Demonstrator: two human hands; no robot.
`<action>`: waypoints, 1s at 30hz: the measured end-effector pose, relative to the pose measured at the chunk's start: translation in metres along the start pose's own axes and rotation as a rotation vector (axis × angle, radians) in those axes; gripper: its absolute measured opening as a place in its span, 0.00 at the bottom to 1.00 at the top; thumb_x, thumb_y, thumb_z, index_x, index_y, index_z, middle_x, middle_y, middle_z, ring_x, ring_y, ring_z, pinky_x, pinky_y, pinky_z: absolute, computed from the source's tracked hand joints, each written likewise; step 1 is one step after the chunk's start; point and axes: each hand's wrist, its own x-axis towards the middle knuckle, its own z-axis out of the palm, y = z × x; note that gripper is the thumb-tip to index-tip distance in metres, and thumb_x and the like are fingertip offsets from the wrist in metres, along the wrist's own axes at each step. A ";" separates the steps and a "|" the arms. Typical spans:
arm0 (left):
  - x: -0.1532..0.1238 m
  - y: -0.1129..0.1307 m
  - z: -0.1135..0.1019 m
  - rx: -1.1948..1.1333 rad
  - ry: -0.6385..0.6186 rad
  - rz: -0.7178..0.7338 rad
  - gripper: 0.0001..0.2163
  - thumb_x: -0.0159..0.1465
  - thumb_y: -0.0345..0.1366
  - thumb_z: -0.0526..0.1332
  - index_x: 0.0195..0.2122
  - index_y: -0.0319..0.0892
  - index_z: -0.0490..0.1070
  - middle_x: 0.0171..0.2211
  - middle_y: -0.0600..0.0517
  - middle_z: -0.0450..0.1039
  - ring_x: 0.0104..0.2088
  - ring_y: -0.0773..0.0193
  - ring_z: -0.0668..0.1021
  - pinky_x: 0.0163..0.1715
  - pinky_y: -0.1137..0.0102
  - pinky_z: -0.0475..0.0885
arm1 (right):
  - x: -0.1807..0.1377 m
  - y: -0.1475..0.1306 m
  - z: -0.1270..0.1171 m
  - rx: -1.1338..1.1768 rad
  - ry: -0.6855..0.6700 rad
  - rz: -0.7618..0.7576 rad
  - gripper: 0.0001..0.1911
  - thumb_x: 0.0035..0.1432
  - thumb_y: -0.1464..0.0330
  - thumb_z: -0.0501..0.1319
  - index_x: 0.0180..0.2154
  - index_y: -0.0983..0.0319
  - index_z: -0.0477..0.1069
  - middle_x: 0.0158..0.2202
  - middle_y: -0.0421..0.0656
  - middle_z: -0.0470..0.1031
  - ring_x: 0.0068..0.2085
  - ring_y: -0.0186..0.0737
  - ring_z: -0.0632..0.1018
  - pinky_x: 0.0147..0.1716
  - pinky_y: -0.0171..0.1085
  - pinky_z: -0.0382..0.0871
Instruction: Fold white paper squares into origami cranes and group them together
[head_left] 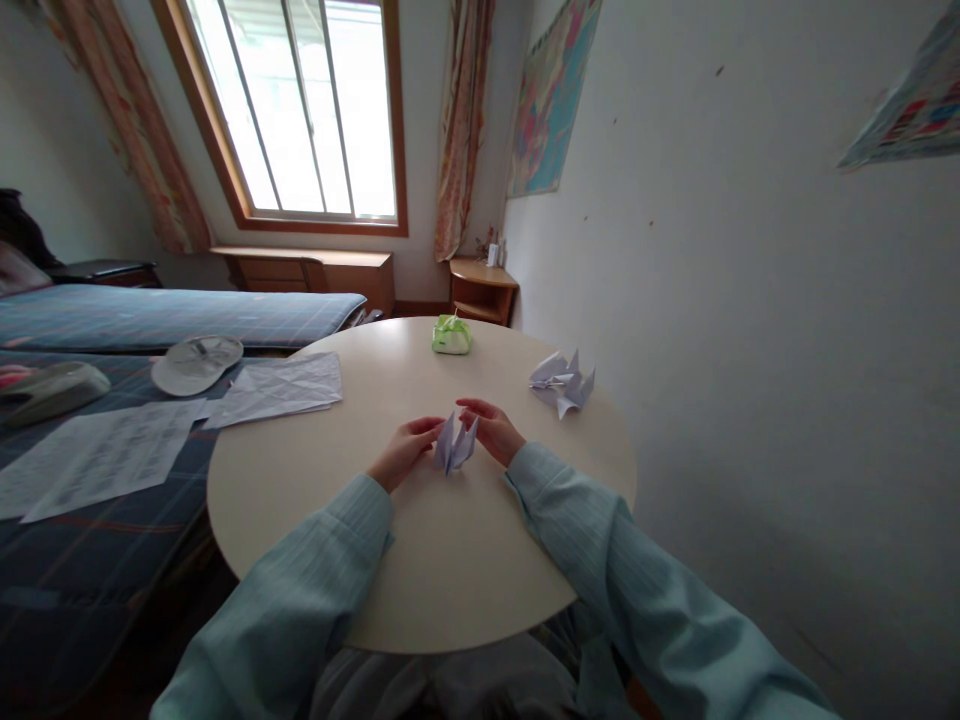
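A small folded paper figure (455,445) in pale lilac stands on the round cream table (315,490), near its middle. My left hand (403,450) pinches its left side and my right hand (491,430) pinches its right side, fingers closed on the paper. Both arms wear light blue sleeves. A second folded paper figure (562,382) of the same colour lies apart on the table, to the right near the wall.
A green and white packet (451,335) sits at the table's far edge. Creased paper sheets (281,388) overlap the table's left edge. On the bed at left lie printed sheets (97,455), a white cap (196,362) and a grey object (49,390). A wall stands close on the right.
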 end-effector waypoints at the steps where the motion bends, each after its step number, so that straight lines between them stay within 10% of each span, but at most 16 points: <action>1: 0.000 0.000 0.000 -0.002 0.000 -0.001 0.16 0.41 0.40 0.68 0.31 0.38 0.74 0.26 0.52 0.73 0.23 0.72 0.70 0.24 0.76 0.61 | 0.000 0.000 0.000 -0.013 0.002 0.009 0.14 0.31 0.66 0.69 0.26 0.62 0.72 0.23 0.37 0.70 0.27 0.30 0.69 0.30 0.33 0.60; 15: -0.004 0.005 0.005 0.130 -0.095 0.031 0.16 0.40 0.39 0.68 0.30 0.37 0.73 0.26 0.51 0.74 0.28 0.68 0.73 0.30 0.74 0.64 | 0.003 0.001 -0.003 -0.054 0.063 -0.027 0.14 0.30 0.62 0.69 0.22 0.63 0.72 0.23 0.39 0.73 0.27 0.30 0.69 0.31 0.33 0.60; 19: 0.001 0.004 0.003 0.248 0.061 0.191 0.14 0.42 0.39 0.66 0.28 0.37 0.73 0.25 0.51 0.75 0.27 0.67 0.73 0.31 0.72 0.65 | 0.003 -0.003 -0.003 -0.085 0.059 -0.068 0.19 0.39 0.54 0.63 0.30 0.61 0.73 0.30 0.41 0.75 0.33 0.34 0.72 0.33 0.33 0.62; 24: 0.011 0.001 -0.006 0.438 0.258 0.359 0.12 0.46 0.38 0.63 0.29 0.37 0.74 0.26 0.50 0.75 0.26 0.66 0.73 0.29 0.71 0.66 | 0.004 -0.002 -0.006 -0.434 0.067 -0.206 0.18 0.42 0.58 0.62 0.33 0.63 0.72 0.33 0.44 0.75 0.35 0.36 0.73 0.35 0.35 0.64; 30: 0.011 -0.002 -0.008 0.531 0.199 0.359 0.11 0.48 0.39 0.61 0.30 0.38 0.74 0.26 0.50 0.75 0.27 0.66 0.74 0.29 0.72 0.66 | 0.007 0.007 -0.012 -0.896 0.054 -0.328 0.07 0.45 0.67 0.61 0.28 0.64 0.73 0.27 0.41 0.75 0.29 0.34 0.73 0.31 0.34 0.65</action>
